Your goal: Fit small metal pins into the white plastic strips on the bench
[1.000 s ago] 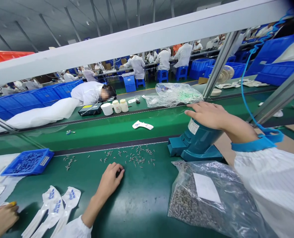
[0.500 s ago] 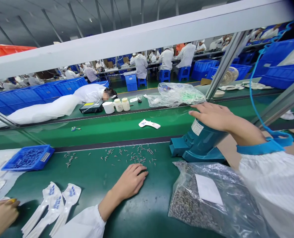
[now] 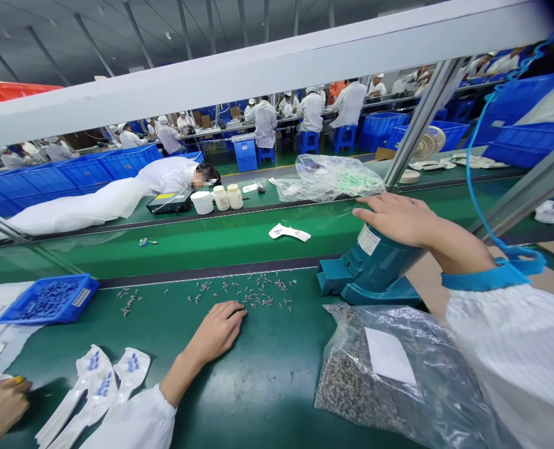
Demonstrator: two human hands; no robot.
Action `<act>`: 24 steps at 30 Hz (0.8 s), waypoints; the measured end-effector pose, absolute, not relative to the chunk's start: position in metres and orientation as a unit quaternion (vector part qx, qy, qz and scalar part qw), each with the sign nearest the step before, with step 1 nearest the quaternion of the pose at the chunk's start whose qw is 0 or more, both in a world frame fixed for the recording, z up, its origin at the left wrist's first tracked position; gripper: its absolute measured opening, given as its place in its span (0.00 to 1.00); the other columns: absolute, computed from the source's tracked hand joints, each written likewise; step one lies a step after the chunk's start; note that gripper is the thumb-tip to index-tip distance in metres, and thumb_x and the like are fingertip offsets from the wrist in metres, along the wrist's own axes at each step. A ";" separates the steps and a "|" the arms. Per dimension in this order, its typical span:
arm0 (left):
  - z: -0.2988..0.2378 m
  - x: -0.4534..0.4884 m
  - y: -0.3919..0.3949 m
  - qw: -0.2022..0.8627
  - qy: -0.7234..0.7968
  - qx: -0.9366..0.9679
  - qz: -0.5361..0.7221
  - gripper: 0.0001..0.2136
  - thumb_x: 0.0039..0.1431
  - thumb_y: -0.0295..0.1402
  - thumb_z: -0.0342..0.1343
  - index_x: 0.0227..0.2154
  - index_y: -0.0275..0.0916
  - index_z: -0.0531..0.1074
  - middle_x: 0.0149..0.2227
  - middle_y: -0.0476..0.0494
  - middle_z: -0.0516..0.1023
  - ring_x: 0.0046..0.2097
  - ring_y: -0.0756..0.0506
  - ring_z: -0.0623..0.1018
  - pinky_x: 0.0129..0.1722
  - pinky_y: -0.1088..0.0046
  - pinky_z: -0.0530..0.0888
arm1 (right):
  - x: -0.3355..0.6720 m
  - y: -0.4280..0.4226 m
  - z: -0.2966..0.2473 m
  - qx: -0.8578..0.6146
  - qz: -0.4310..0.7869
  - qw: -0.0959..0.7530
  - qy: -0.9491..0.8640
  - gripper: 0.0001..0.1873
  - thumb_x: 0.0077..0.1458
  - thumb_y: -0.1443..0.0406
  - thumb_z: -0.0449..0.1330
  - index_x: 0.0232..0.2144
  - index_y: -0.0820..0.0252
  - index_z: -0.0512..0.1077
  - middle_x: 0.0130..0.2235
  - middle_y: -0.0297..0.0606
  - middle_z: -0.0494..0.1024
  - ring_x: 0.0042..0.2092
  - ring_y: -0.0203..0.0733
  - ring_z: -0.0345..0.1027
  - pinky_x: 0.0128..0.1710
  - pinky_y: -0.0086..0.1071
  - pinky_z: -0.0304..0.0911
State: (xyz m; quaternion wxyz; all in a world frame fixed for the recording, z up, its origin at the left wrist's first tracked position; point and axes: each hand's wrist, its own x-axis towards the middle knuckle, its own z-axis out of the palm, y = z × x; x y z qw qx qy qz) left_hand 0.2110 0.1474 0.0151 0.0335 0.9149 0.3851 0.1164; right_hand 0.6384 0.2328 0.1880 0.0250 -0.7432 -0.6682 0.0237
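My left hand [image 3: 218,330] lies palm down on the green work surface, fingers stretched out, just below a scatter of small metal screws [image 3: 261,293]. Whether a screw is under its fingertips is hidden. On the slanted top of a teal machine [image 3: 375,265] with a cylindrical body rests my right hand [image 3: 398,218], its fingers extended flat and not wrapped round it. A clear plastic bag [image 3: 352,386] full of small metal pieces, with a white paper label [image 3: 389,355], lies in front of the machine.
A blue tray [image 3: 78,296] of small blue parts stands left, beyond white plastic handle-shaped pieces [image 3: 102,393]. Another person's hand [image 3: 0,408] is at the lower left edge. One white piece [image 3: 290,232] lies on the green belt [image 3: 202,246]. A blue cord [image 3: 476,181] runs to my right wristband.
My left hand has slid left across the surface, away from the right end of the screws. The white piece on the belt has shifted slightly right. My right hand stays on the teal machine.
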 end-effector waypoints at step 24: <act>0.007 0.265 0.179 0.025 0.450 0.881 0.143 0.21 0.72 0.38 0.39 0.64 0.39 0.59 0.65 0.39 0.65 0.67 0.40 0.62 0.64 0.56 0.64 | 0.635 0.232 0.190 -0.748 0.027 0.025 -0.663 0.38 0.63 0.45 0.35 0.66 0.57 0.58 0.66 0.50 0.60 0.67 0.60 0.50 0.64 0.55 0.49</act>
